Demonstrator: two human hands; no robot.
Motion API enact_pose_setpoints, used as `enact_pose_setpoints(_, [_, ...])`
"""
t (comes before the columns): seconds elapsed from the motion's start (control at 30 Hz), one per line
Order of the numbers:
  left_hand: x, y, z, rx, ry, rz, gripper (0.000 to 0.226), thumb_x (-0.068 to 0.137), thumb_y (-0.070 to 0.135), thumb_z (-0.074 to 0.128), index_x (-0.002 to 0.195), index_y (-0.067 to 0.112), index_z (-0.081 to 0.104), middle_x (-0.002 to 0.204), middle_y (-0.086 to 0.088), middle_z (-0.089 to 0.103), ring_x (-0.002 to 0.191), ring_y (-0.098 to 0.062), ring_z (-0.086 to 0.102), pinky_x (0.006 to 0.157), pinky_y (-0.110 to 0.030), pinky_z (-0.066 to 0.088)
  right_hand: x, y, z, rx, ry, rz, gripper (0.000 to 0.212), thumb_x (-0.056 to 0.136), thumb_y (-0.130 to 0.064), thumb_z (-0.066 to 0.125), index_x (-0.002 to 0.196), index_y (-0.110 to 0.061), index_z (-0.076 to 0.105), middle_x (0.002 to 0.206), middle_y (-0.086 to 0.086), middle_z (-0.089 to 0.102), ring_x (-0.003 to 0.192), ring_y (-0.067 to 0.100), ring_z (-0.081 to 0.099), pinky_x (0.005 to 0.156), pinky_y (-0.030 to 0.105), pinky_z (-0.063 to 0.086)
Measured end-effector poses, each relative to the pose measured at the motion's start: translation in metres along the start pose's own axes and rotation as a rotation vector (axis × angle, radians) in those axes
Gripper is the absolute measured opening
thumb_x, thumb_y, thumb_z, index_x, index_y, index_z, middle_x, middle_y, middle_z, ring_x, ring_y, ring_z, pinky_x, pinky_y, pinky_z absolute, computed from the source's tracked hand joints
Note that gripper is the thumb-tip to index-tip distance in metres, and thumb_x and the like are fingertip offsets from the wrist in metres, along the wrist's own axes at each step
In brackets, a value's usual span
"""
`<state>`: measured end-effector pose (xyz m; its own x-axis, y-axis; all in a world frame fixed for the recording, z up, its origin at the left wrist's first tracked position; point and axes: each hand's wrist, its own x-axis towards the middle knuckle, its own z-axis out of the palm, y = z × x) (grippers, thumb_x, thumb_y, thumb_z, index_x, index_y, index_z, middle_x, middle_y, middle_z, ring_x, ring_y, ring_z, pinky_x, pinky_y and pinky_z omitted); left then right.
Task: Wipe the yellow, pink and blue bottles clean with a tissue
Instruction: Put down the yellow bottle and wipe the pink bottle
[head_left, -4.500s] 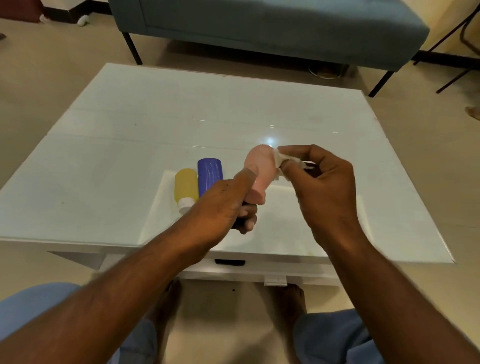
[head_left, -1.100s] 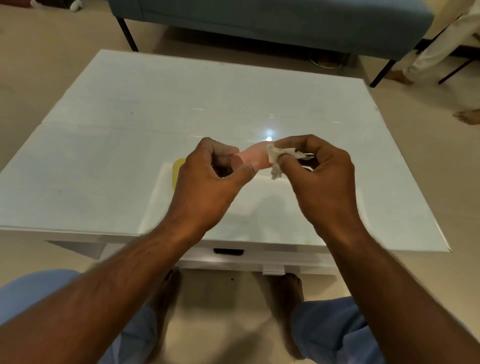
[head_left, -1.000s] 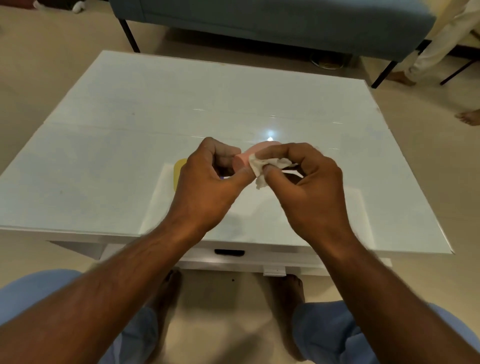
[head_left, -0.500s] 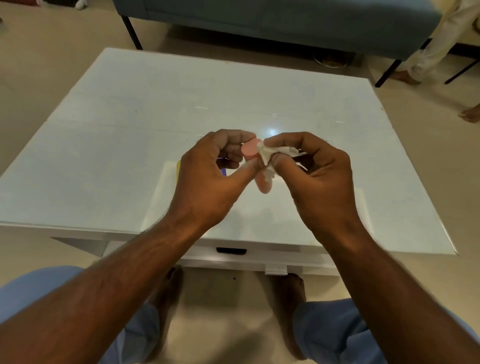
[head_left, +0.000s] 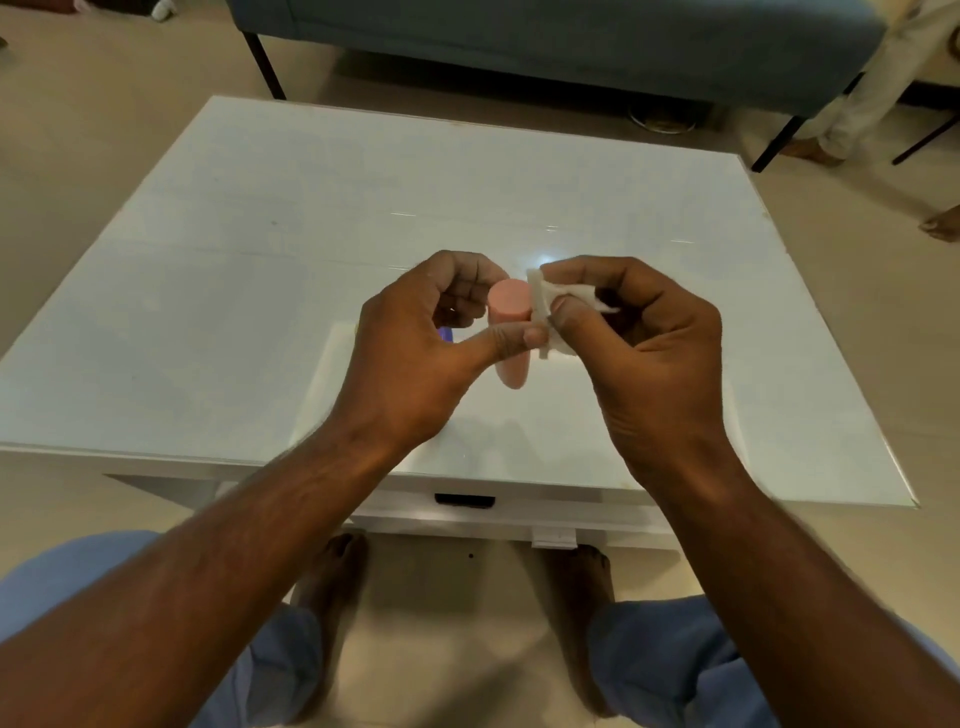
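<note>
Above the near middle of the white glossy table (head_left: 260, 312), left hand (head_left: 415, 358) grips the small pink plastic bottle (head_left: 511, 332), thumb across its body, flat end tilted up. Right hand (head_left: 644, 353) pinches a crumpled white tissue (head_left: 543, 306) against the bottle's right side. Pink-bottle wipe looks mid-step. A sliver of the blue bottle (head_left: 445, 334) shows behind the left hand; yellow one hidden. Next likely: rotate bottle, rub remaining faces.

The small pink cylindrical plastic bottle (head_left: 510, 332) is held above the white tabletop's (head_left: 260, 249) near edge, its flat end tilted up toward the camera. A crumpled white tissue (head_left: 543, 304) presses against its right side. Only a sliver of the blue bottle (head_left: 445, 334) shows behind.
</note>
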<state>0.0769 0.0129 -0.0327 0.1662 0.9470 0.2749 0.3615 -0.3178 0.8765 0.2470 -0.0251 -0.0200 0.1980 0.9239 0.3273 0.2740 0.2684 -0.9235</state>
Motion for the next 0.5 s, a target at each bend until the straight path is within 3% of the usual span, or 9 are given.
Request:
enact_pose_setpoints(0.07, [-0.003,-0.002,0.002,0.13,-0.029,0.094,0.039,0.074,0.063,0.073,0.104,0.044,0.057,0.097,0.034,0.059,0.093,0.005,0.059,0.081,-0.01,0.048,0.0,-0.003,0.0,0.017,-0.03,-0.055,0.019,0.094,-0.002,0.071,0.109,-0.013,0.077,0.104,0.002,0.079,0.098,0.019,0.076,0.085,0.031,0.064])
enact_pose_setpoints(0.17, [-0.008,-0.008,0.008,0.279,-0.05,0.235,0.044,0.083,0.055,0.067,0.118,0.029,0.063,0.107,0.025,0.055,0.1,-0.006,0.053,0.087,-0.031,0.05,-0.002,0.002,0.003,-0.145,-0.049,-0.069,0.021,0.09,-0.004,0.074,0.104,-0.018,0.08,0.099,-0.005,0.079,0.097,0.016,0.075,0.082,0.032,0.064])
enact_pose_setpoints(0.27, [-0.007,-0.011,0.009,0.311,-0.016,0.214,0.043,0.084,0.054,0.068,0.117,0.025,0.066,0.107,0.022,0.055,0.102,-0.008,0.051,0.088,-0.032,0.046,-0.002,0.003,0.002,-0.277,-0.007,-0.134,0.018,0.088,-0.009,0.076,0.1,-0.021,0.08,0.096,-0.01,0.077,0.095,0.012,0.071,0.08,0.031,0.06])
enact_pose_setpoints(0.4, [-0.004,-0.012,0.003,0.371,-0.001,0.248,0.033,0.086,0.05,0.066,0.111,0.028,0.064,0.106,0.022,0.058,0.102,-0.012,0.054,0.089,-0.043,0.048,-0.004,0.003,0.0,-0.339,-0.104,-0.245,0.013,0.083,-0.011,0.08,0.094,-0.017,0.081,0.093,-0.007,0.076,0.092,0.014,0.068,0.08,0.032,0.055])
enact_pose_setpoints(0.5, [-0.008,-0.007,0.007,0.375,-0.021,0.283,0.041,0.086,0.057,0.063,0.112,0.026,0.064,0.106,0.014,0.064,0.1,-0.01,0.054,0.089,-0.042,0.048,0.002,0.008,-0.005,-0.361,0.0,-0.173,0.01,0.088,-0.018,0.079,0.098,-0.02,0.08,0.095,-0.008,0.076,0.094,0.012,0.068,0.078,0.03,0.057])
